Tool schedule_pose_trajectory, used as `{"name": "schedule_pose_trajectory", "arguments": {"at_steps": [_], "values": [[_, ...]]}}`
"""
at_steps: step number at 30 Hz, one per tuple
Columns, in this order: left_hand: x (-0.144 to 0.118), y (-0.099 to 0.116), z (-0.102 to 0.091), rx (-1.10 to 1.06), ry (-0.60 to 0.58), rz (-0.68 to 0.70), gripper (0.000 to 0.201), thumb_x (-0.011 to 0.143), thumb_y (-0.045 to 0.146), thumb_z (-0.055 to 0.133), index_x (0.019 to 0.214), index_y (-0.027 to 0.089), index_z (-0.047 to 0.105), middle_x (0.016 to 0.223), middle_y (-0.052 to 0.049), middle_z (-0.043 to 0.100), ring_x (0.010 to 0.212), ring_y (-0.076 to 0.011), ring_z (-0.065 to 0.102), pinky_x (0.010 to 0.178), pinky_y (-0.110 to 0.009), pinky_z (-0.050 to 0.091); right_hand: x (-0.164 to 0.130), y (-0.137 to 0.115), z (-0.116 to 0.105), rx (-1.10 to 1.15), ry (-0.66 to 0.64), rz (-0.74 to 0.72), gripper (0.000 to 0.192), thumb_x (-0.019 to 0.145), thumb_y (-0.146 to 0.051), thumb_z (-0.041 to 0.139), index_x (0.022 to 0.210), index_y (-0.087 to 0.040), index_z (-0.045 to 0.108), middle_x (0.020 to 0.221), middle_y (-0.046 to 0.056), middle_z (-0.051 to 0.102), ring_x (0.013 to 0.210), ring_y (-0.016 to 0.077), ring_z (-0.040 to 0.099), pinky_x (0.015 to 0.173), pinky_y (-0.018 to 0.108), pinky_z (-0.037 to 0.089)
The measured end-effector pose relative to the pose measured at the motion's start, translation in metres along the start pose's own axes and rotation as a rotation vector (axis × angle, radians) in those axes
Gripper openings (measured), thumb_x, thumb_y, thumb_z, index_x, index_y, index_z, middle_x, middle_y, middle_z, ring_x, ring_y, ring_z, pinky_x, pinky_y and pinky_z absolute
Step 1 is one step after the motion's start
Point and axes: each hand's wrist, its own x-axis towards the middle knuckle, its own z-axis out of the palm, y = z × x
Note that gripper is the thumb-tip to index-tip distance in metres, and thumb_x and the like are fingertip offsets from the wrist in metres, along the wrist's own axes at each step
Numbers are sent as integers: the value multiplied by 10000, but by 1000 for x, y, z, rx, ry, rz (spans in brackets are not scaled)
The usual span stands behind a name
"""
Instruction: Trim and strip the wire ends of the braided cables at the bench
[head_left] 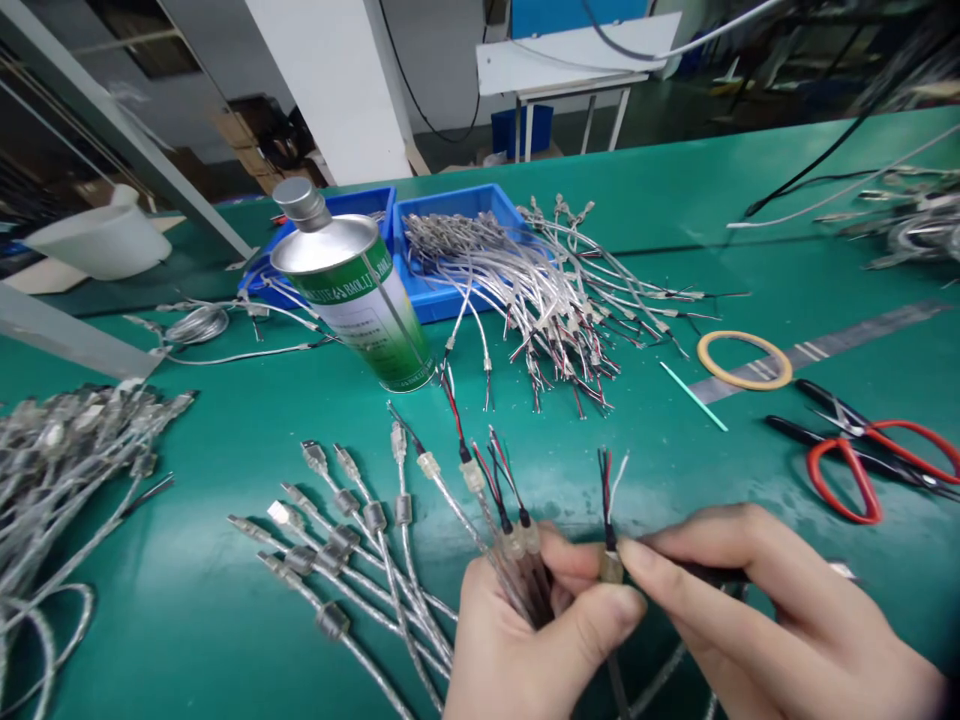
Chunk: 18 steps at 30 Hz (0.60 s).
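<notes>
Pinching one clear-sleeved cable end (611,565) at lower centre, the right hand (765,620) presses thumb and forefinger together on it, its red, black and white wire tips sticking up just above the grip. Touching it, the left hand (525,640) is closed round a bundle of cables (517,545), about three ends showing above the fist. Some six connector plugs (337,520) fan out lower left. Farther up stand one metal can (352,290), two blue trays (442,240), one tape ring (744,360) and one pair of red scissors (862,455) at right
</notes>
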Motion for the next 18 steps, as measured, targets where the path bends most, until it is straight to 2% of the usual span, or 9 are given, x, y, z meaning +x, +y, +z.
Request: {"name": "schedule_pose_trajectory", "arguments": {"at_steps": [2, 5, 7, 12, 16, 18], "values": [[-2, -2, -2, -12, 5, -20, 247, 584, 243, 847, 710, 195, 640, 651, 32, 619, 621, -95, 535, 622, -200, 432, 4, -2, -1, 45, 12, 24, 130, 898, -163, 558, 987, -240, 613, 744, 19, 600, 642, 160, 620, 519, 232, 550], [-6, -1, 0, -37, 45, -45, 261, 574, 292, 853, 725, 193, 665, 632, 21, 617, 612, -101, 529, 622, -212, 419, 10, -2, -9, 55, -52, -127, 315, 876, -66, 525, 1125, -241, 608, 877, 35, 592, 751, 146, 617, 586, 218, 540], [-7, 1, 2, -56, 74, -54, 253, 576, 303, 850, 714, 187, 673, 625, 17, 606, 604, -97, 516, 617, -211, 403, 12, 0, -15, 98, -98, -167, 402, 863, -6, 493, 1193, -221, 571, 954, 47, 574, 833, 140, 604, 636, 202, 525], [-8, 6, 6, -94, 36, -58, 248, 566, 300, 853, 679, 175, 673, 597, 23, 581, 574, -85, 484, 594, -206, 380, 15, 1, -23, 191, -172, -118, 318, 897, -53, 509, 1174, -205, 544, 949, 32, 576, 852, 127, 596, 687, 189, 502], [-9, 6, 9, -104, 106, -40, 259, 541, 290, 866, 664, 174, 671, 590, 34, 572, 570, -73, 473, 591, -189, 377, 16, -1, -23, 178, -223, -97, 269, 926, -82, 479, 1149, -224, 529, 933, 17, 574, 842, 105, 592, 697, 170, 493], [-9, 6, 11, -95, 122, -39, 283, 523, 303, 874, 668, 177, 667, 592, 33, 581, 573, -75, 478, 591, -187, 382, 15, -2, -23, 161, -213, -32, 248, 939, -129, 477, 1150, -254, 515, 927, 1, 597, 828, 105, 607, 690, 168, 498]]}}
